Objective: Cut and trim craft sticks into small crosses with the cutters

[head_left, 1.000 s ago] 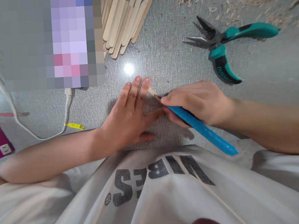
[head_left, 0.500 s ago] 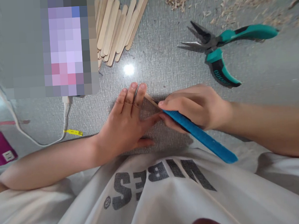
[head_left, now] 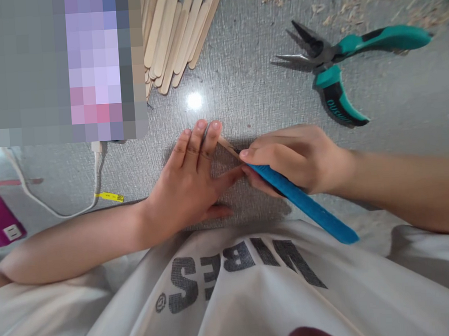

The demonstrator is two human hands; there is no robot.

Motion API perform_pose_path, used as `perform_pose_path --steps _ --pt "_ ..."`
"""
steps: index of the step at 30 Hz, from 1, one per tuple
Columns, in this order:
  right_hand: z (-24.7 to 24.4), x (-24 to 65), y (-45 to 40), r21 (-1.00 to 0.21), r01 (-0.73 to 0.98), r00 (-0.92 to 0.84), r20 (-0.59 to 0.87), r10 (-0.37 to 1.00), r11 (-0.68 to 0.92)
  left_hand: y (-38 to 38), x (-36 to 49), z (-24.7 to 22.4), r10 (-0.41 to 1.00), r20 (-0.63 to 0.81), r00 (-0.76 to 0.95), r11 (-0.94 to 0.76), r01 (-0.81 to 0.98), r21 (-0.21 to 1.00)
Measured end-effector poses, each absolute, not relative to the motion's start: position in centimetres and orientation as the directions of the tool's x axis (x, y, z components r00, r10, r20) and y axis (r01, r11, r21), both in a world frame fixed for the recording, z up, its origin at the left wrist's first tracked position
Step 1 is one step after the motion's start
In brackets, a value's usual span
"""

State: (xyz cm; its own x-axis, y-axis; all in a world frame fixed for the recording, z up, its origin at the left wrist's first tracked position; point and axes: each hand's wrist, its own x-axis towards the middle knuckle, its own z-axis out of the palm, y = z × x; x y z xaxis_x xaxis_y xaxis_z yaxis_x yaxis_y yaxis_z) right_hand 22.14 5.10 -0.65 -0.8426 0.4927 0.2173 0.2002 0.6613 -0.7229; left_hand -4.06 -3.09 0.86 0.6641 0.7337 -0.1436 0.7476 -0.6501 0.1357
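A thin wooden craft stick lies on the table between my hands. My left hand rests flat with its fingers spread. One fingertip touches the far end of the stick, and another finger reaches toward its near end. My right hand is closed around a blue-handled craft knife, whose handle slants down toward my shirt. A small dark part of the blade shows against the stick; the rest of it is hidden by my fingers.
Several craft sticks lie piled at the top. Needle-nose pliers lie with jaws apart at the upper right, near wood shavings. A white cable, a purple charger and a blurred-out area are on the left.
The view has shifted slightly, so the pliers and stick pile appear higher. Both hands keep nearly the same pose, with the knife still against the craft stick.
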Motion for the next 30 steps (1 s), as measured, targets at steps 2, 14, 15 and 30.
perform_pose_path --steps 2,14,15,30 --pt "-0.8 22.2 5.1 -0.683 0.210 -0.839 0.242 0.487 0.700 -3.0 -4.1 0.9 0.730 -0.139 0.669 -0.656 0.743 0.132" --pt "-1.1 22.3 4.8 -0.760 0.275 -0.806 0.152 0.572 0.589 -3.0 -4.2 0.8 0.741 -0.156 0.654 -0.610 0.751 0.252" --pt "-1.1 22.3 4.7 -0.756 0.290 -0.785 0.162 0.597 0.587 -3.1 -4.2 0.7 0.740 -0.145 0.657 -0.613 0.747 0.257" --pt "-0.7 22.2 6.1 -0.743 0.317 -0.735 0.201 0.648 0.589 -2.5 -4.5 -0.5 0.746 -0.117 0.656 -0.588 0.731 0.347"
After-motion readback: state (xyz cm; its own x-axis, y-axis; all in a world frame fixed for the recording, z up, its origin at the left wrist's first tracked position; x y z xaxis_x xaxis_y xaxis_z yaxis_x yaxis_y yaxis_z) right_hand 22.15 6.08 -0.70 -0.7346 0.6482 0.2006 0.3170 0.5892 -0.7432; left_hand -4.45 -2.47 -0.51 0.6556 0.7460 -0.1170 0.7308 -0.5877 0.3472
